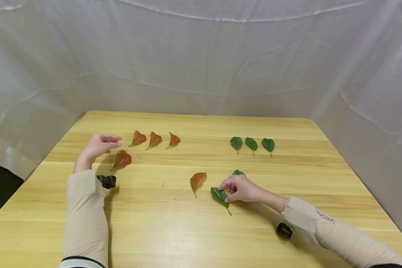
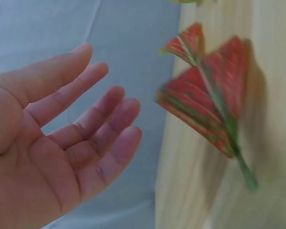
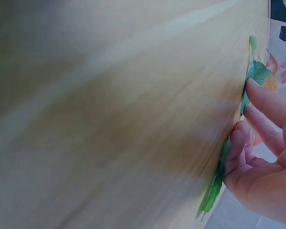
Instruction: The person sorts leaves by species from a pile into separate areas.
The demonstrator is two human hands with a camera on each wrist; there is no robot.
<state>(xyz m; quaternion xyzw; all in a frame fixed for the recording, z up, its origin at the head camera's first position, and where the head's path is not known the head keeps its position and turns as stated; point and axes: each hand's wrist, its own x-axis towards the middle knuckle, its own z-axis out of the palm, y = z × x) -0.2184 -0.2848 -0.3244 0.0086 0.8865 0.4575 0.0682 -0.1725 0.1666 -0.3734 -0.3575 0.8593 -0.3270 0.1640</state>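
Observation:
With thumb and forefinger my right hand (image 1: pixel 242 189) pinches a green leaf (image 1: pixel 217 194) with a toothed edge, low over the table; the leaf's stalk points toward me. In the right wrist view the fingertips meet that leaf (image 3: pixel 259 72). A second green leaf (image 1: pixel 239 172) lies just behind the right hand, mostly hidden by it in the head view. My left hand (image 1: pixel 100 146) hovers at the left with loosely extended fingers and nothing in them. Closest to it is a red leaf (image 1: pixel 122 159) on the table. Another red leaf (image 1: pixel 197 181) lies left of the pinched one.
Toward the back left, three red leaves (image 1: pixel 154 140) form a row. Three green leaves (image 1: pixel 251 144) make another row at the back right. Pale cloth (image 1: pixel 207 59) hangs behind and beside the wooden table (image 1: pixel 147 234).

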